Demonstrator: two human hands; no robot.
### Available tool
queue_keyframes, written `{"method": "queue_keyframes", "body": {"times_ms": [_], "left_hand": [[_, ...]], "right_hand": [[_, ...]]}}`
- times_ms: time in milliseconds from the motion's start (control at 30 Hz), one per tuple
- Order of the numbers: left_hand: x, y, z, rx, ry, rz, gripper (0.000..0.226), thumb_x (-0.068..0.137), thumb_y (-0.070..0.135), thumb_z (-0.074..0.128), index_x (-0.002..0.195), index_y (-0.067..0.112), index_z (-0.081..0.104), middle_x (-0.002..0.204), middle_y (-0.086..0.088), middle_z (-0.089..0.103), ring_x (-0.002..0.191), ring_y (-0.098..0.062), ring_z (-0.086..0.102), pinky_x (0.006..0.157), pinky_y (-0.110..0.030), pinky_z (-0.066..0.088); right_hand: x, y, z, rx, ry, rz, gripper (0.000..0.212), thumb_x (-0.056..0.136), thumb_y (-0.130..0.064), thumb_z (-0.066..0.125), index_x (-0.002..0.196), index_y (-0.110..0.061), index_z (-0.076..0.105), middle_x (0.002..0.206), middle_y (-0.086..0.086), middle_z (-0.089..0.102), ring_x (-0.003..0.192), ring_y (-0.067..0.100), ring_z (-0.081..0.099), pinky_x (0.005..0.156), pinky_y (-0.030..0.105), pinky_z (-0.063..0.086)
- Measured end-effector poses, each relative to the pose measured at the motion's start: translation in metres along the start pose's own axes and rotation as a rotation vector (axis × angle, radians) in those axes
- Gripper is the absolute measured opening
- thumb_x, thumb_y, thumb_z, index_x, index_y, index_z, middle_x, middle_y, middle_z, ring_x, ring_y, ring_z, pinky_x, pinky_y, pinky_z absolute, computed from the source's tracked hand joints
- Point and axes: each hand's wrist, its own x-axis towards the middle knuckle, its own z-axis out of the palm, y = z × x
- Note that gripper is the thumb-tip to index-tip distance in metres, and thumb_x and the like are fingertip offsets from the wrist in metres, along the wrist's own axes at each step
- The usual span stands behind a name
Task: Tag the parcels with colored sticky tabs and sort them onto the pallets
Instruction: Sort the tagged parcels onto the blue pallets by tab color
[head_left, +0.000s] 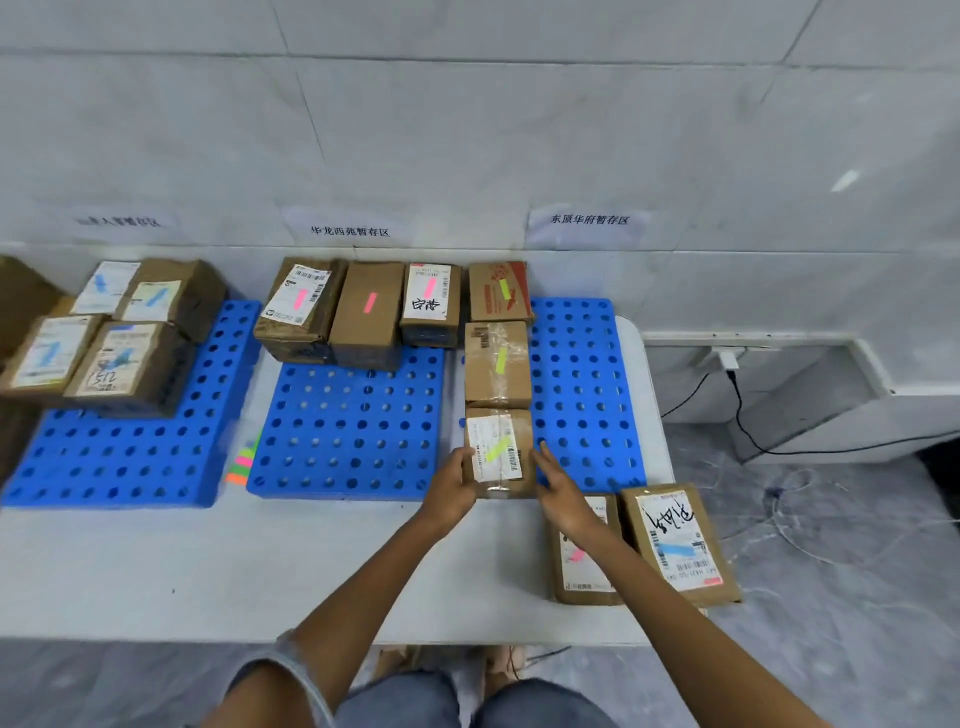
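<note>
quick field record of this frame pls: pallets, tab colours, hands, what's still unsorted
left pallet: blue-tab parcels
middle pallet: three pink-tab parcels along the back
right pallet: three yellow-tab parcels in a column at its left edge
nearest yellow parcel: between both hands
left hand: grips its left side
right hand: straight fingers against its right side
unsorted on table: loose pink-tagged parcel, loose blue-tagged parcel
tab pad: between left and middle pallets
</note>
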Motion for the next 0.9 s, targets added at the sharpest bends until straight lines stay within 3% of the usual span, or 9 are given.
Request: {"method": "queue_keyframes", "body": {"times_ms": [67, 133, 233, 300, 400, 467, 567, 700, 900], "left_hand": [[-0.007, -0.007, 0.001, -0.016, 0.142, 0.062, 0.041, 0.089, 0.000, 0.056, 0.127, 0.010, 0.046, 0.124, 0.000, 0.047, 0.116, -0.017, 0.048, 0.087, -0.018, 0.040], [-0.020, -0.015, 0.005, 0.000, 0.345, 0.148, 0.034, 0.088, -0.007, 0.051, 0.115, 0.013, 0.053, 0.114, 0.000, 0.049, 0.110, -0.017, 0.050, 0.085, -0.021, 0.042], [-0.042, -0.030, 0.024, 0.121, 0.538, 0.178, 0.035, 0.083, -0.011, 0.049, 0.093, 0.022, 0.052, 0.101, 0.004, 0.050, 0.096, -0.011, 0.052, 0.069, -0.017, 0.041], [-0.054, -0.037, 0.042, 0.111, 0.553, 0.178, 0.034, 0.081, -0.012, 0.048, 0.085, 0.022, 0.051, 0.095, 0.004, 0.052, 0.088, -0.009, 0.053, 0.067, -0.013, 0.039], [-0.064, -0.045, 0.079, 0.061, 0.312, 0.212, 0.034, 0.079, -0.014, 0.047, 0.084, 0.020, 0.053, 0.090, 0.005, 0.053, 0.088, -0.009, 0.054, 0.075, -0.018, 0.041], [-0.066, -0.043, 0.102, 0.064, 0.008, 0.141, 0.040, 0.082, -0.011, 0.048, 0.107, 0.019, 0.054, 0.109, 0.004, 0.051, 0.104, -0.012, 0.052, 0.083, -0.015, 0.042], [-0.065, -0.039, 0.125, 0.087, -0.345, 0.090, 0.061, 0.086, -0.010, 0.049, 0.141, 0.013, 0.034, 0.140, -0.006, 0.037, 0.130, -0.020, 0.040, 0.103, -0.021, 0.038], [-0.078, -0.033, 0.126, 0.071, -0.351, 0.094, 0.062, 0.085, -0.011, 0.051, 0.140, 0.015, 0.038, 0.144, -0.008, 0.039, 0.130, -0.019, 0.043, 0.104, -0.026, 0.042], [-0.116, -0.008, 0.079, 0.003, -0.226, 0.312, 0.051, 0.089, -0.006, 0.044, 0.123, 0.030, 0.052, 0.131, 0.002, 0.045, 0.116, -0.005, 0.049, 0.094, -0.017, 0.046]], "right_hand": [[-0.010, 0.010, -0.012, -0.023, 0.029, -0.027, 0.055, 0.095, 0.005, 0.037, 0.146, -0.011, 0.025, 0.156, 0.000, 0.010, 0.145, 0.015, 0.010, 0.114, 0.026, 0.023], [-0.030, 0.030, -0.026, -0.021, 0.137, -0.061, 0.047, 0.095, 0.002, 0.039, 0.140, -0.010, 0.039, 0.148, 0.001, 0.031, 0.139, 0.016, 0.028, 0.109, 0.026, 0.032], [-0.064, 0.074, -0.034, -0.141, 0.329, -0.044, 0.028, 0.092, -0.001, 0.047, 0.116, -0.010, 0.057, 0.116, 0.009, 0.059, 0.104, 0.022, 0.058, 0.089, 0.034, 0.049], [-0.082, 0.099, -0.032, -0.291, 0.334, -0.006, 0.022, 0.090, 0.002, 0.049, 0.107, -0.006, 0.059, 0.105, 0.014, 0.061, 0.096, 0.028, 0.060, 0.078, 0.027, 0.044], [-0.091, 0.128, -0.017, -0.484, 0.280, -0.019, 0.036, 0.078, 0.008, 0.054, 0.112, -0.002, 0.060, 0.118, 0.021, 0.054, 0.105, 0.036, 0.055, 0.089, 0.037, 0.046], [-0.091, 0.134, -0.008, -0.485, 0.246, -0.026, 0.046, 0.077, 0.006, 0.054, 0.121, -0.005, 0.057, 0.128, 0.023, 0.047, 0.113, 0.039, 0.049, 0.097, 0.044, 0.044], [-0.088, 0.131, -0.003, -0.352, 0.264, 0.029, 0.055, 0.078, 0.003, 0.054, 0.130, -0.011, 0.050, 0.130, 0.021, 0.047, 0.115, 0.038, 0.047, 0.100, 0.046, 0.041], [-0.103, 0.112, -0.013, -0.152, 0.292, 0.014, 0.051, 0.079, 0.009, 0.052, 0.126, -0.009, 0.052, 0.120, 0.012, 0.054, 0.113, 0.027, 0.051, 0.100, 0.042, 0.042], [-0.155, 0.053, -0.052, -0.033, 0.374, -0.149, 0.046, 0.087, 0.012, 0.047, 0.122, -0.017, 0.056, 0.125, 0.003, 0.044, 0.112, 0.005, 0.044, 0.088, 0.003, 0.032]]}}
